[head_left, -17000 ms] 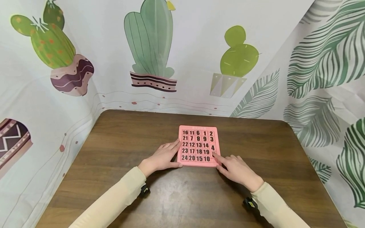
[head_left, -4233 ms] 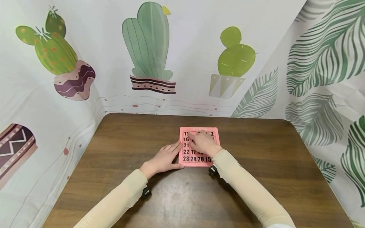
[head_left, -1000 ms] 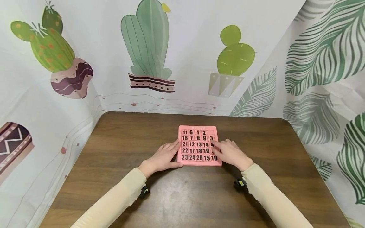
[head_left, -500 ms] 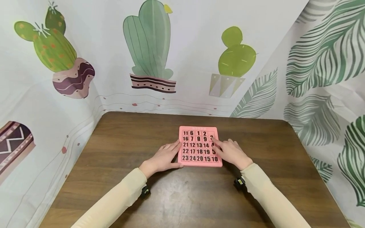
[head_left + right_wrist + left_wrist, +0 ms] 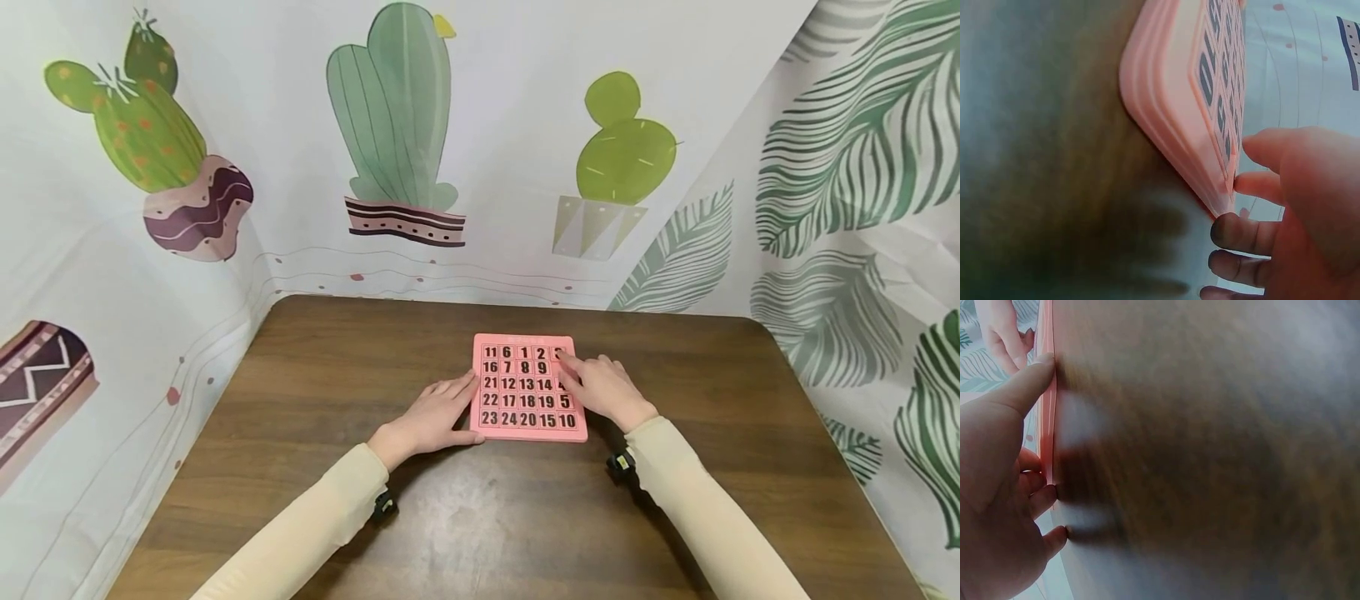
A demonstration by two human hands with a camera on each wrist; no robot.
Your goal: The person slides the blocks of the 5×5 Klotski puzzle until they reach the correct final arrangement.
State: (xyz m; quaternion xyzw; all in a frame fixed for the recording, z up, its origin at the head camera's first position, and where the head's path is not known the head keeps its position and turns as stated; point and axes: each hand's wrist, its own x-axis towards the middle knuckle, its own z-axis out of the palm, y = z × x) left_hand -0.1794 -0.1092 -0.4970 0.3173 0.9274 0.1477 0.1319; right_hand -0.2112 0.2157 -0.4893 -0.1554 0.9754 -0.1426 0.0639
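A pink number sliding puzzle [image 5: 525, 434] lies flat on the wooden table, its black-numbered tiles in a grid. My left hand [image 5: 427, 419] rests against its left side, with the thumb at the near left corner and the fingers along the left edge. In the left wrist view that thumb [image 5: 1035, 378] touches the puzzle's pink edge. My right hand [image 5: 609, 388] reaches over the right edge, its index fingertip on the 3 tile in the top right corner. Its thumb lies lower, near the 4 tile, which it partly covers. Below the 3, the second-row spot is partly hidden by the hand.
Brown wooden table [image 5: 480, 517] surrounds the puzzle. Behind it hangs a pale cloth [image 5: 510, 150] printed with cacti and leaves. A small black camera sits at each wrist, the left camera [image 5: 385, 506] and the right camera [image 5: 620, 467].
My right index finger has pushed the 3 tile up from the second row into the gap at the top right. The right hand moved slightly away from me; the left hand stays put.
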